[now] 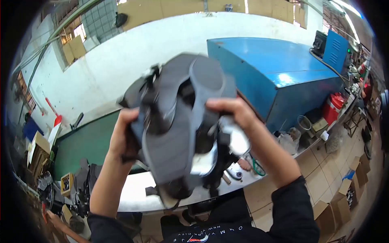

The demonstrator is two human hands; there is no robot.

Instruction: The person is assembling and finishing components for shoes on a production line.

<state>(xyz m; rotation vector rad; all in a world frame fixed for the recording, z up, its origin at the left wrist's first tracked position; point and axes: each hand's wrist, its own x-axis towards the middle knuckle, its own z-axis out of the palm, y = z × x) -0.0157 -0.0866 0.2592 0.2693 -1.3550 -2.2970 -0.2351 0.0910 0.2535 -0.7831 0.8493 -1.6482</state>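
Note:
Raised in front of me is a bunch of dark grey sandals [168, 152] with black straps, their footbeds overlapping at different angles. Motion blurs them, so I cannot tell how many there are. My left hand [122, 135] is closed around the left side of the bunch, thumb on top. On the right side my right hand [235, 113] grips it, its thumb lying over a grey footbed and the other fingers mostly hidden behind. Below the bunch, a white tabletop [135, 192] shows, with green-handled scissors [258, 168] near its right part.
A big blue metal cabinet [279, 60] stands behind right. A dark green surface [87, 139] stretches behind left. Grey pieces [83, 182] are heaped at left, close to another person's hand [54, 218]. A red bucket [334, 107] sits far right; cardboard boxes [326, 216] are on the floor.

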